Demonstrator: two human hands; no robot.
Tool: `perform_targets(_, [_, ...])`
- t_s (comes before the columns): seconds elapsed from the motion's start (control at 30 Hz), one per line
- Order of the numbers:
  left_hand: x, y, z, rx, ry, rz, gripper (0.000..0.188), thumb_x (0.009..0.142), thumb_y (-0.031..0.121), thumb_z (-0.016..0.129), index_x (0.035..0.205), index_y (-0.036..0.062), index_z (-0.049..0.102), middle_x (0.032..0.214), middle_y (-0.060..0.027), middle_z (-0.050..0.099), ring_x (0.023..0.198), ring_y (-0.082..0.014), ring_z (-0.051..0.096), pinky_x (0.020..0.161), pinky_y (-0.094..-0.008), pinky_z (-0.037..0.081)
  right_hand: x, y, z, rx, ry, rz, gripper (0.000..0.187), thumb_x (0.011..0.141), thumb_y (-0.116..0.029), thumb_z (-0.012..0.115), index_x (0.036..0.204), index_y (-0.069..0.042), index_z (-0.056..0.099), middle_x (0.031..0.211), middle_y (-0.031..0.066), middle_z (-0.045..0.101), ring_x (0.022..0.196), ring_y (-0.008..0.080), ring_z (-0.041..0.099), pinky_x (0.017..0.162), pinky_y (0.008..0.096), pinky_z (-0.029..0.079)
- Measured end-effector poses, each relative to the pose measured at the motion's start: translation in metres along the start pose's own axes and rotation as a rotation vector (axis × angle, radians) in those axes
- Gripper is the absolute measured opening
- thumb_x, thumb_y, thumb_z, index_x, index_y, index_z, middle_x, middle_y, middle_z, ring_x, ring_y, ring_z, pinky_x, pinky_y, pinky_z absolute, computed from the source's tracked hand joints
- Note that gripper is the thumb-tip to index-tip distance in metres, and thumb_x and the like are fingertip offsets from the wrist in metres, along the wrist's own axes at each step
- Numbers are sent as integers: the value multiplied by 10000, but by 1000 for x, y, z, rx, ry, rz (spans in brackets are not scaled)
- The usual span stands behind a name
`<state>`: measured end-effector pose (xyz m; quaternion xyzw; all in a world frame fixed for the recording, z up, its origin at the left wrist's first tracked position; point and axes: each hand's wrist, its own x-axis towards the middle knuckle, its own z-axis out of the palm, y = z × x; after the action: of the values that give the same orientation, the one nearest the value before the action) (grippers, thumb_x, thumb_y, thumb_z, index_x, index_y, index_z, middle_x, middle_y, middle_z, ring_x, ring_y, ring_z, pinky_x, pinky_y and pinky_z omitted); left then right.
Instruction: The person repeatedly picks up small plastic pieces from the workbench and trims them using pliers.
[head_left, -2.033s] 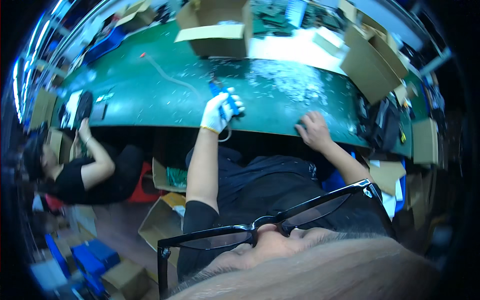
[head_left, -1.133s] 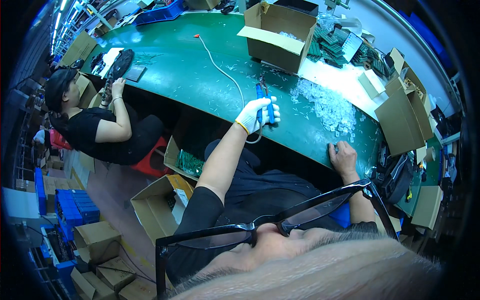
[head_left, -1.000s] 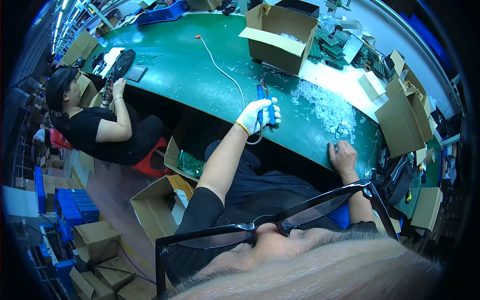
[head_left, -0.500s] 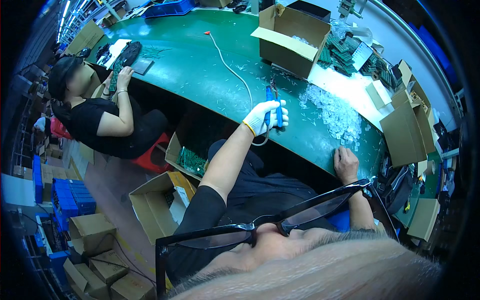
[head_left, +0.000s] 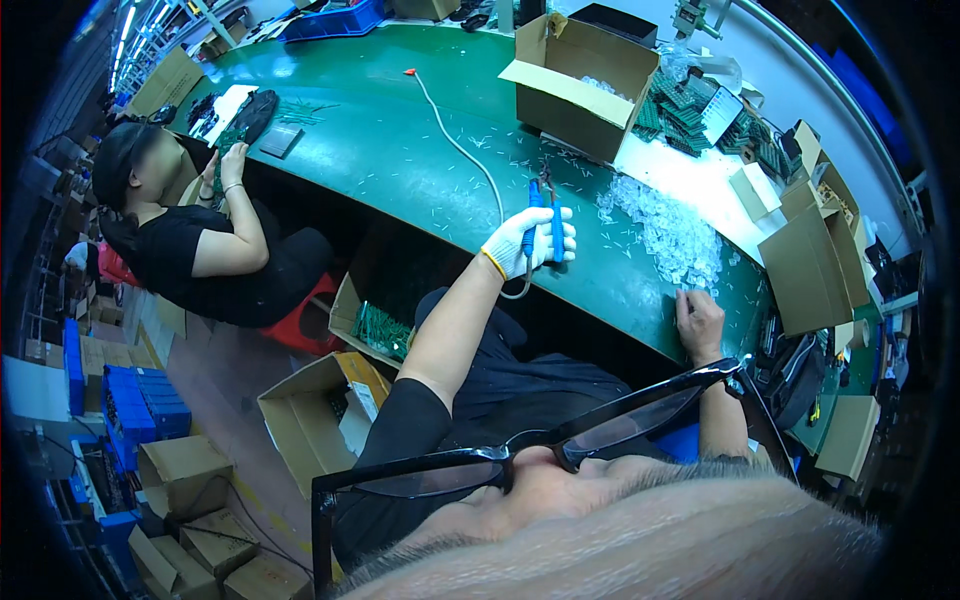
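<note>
My left hand (head_left: 528,243), in a white knit glove, is wrapped round blue-handled nippers (head_left: 557,232). Their metal jaws point away from me over the green table. A pale cable (head_left: 462,148) with a red end runs across the tabletop to the gloved hand and loops below it. Bare, with its fingers curled, my right hand (head_left: 702,322) rests at the table's near edge. Just beyond it spreads a heap of small clear plastic pieces (head_left: 668,235). Whatever its fingertips hold, if anything, is too small to make out.
Thin clear slivers lie scattered over the green table (head_left: 400,150). An open cardboard box (head_left: 570,100) stands beyond the nippers, with stacked green circuit boards (head_left: 672,112) to its right. At the left a co-worker (head_left: 200,220) sits handling a green piece. Open cartons (head_left: 310,410) stand beside me.
My right hand has shifted slightly right, its fingers drawn closer together. My left hand has moved a little left with the nippers. The co-worker's hands have moved slightly left.
</note>
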<state>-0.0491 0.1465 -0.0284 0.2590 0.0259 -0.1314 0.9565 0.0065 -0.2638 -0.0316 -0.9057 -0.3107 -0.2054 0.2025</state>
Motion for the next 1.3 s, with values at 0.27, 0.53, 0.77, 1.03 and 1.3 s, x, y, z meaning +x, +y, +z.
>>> perform_targets(0.27, [2,5,-6,-65,-31,-15,591,990,285,694,1461,-25,519,1237,-201,655,1120,-389,679,1034,-601,555,123,-24,-34,312,139,281,311,995,-295,746,890,-5,781,751,181,700,645,271,668,654,395,521])
perform_targets(0.53, [5,0,-10,-118,-86,-21,589,962,311,723,1419,-22,557,1185,-181,669,1091,-381,685,1014,-579,562,343,-105,-55,340,334,-138,410,1014,-452,712,964,-58,814,879,190,771,833,380,759,764,447,584])
perform_targets(0.77, [1,1,0,-7,50,19,695,907,351,777,1443,-31,553,1251,-189,677,1145,-399,684,1052,-599,553,448,-154,-19,-82,-117,-26,755,1064,-707,437,1013,-67,835,1095,212,788,1067,423,750,950,512,585])
perform_targets(1.03, [21,-11,13,-46,-55,-27,577,927,305,717,1371,-31,565,1162,-168,657,1076,-360,654,1012,-557,536,395,-90,-32,212,127,-324,513,1098,-533,510,1247,-106,752,1199,253,726,1189,452,652,1046,538,515])
perform_targets(1.3, [5,8,-9,-43,-62,19,721,952,382,706,1492,-38,478,1272,-193,609,1168,-388,616,1062,-583,492,171,-38,-142,89,-291,-138,368,1015,-297,739,1247,-12,735,1148,187,763,1058,343,738,942,442,584])
